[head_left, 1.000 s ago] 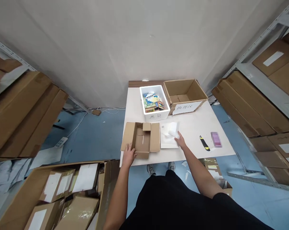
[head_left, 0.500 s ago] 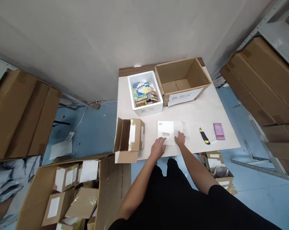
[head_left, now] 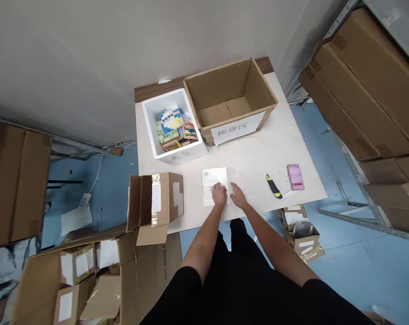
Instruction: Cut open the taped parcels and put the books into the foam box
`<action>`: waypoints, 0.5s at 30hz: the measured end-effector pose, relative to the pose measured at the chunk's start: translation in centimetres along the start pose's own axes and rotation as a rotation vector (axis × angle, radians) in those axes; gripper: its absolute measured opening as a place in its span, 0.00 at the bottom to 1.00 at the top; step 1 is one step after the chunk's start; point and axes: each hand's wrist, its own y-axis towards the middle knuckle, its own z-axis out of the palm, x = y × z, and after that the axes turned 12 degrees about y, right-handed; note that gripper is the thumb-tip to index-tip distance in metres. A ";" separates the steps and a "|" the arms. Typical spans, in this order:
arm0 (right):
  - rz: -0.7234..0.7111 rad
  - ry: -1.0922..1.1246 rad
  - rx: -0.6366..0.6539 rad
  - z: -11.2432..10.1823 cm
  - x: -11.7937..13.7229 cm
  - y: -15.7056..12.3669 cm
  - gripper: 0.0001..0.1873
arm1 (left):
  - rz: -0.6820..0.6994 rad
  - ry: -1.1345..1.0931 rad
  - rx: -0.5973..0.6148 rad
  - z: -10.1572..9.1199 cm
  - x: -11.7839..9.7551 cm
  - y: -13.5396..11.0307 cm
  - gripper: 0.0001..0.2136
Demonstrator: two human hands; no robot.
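A flat white packet lies on the white table near its front edge. My left hand rests on the packet's lower part with its fingers curled down on it. My right hand lies just to the right, fingers against the packet's right edge. A small opened cardboard box with taped flaps stands tipped at the table's front left corner, apart from both hands.
A white foam box of colourful small packs and a big open cardboard box with a paper label stand at the back. A black-and-yellow utility knife and a pink item lie right. Cartons crowd the floor left and shelves right.
My left hand let go of the small cardboard box and came over to the white packet. The box now stands tipped on its side. My right hand stayed by the packet; the view shifted.
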 end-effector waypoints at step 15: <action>0.093 -0.378 0.000 -2.0 3.1 -1.2 0.46 | -0.489 0.041 -0.552 -7.8 12.3 -4.3 0.27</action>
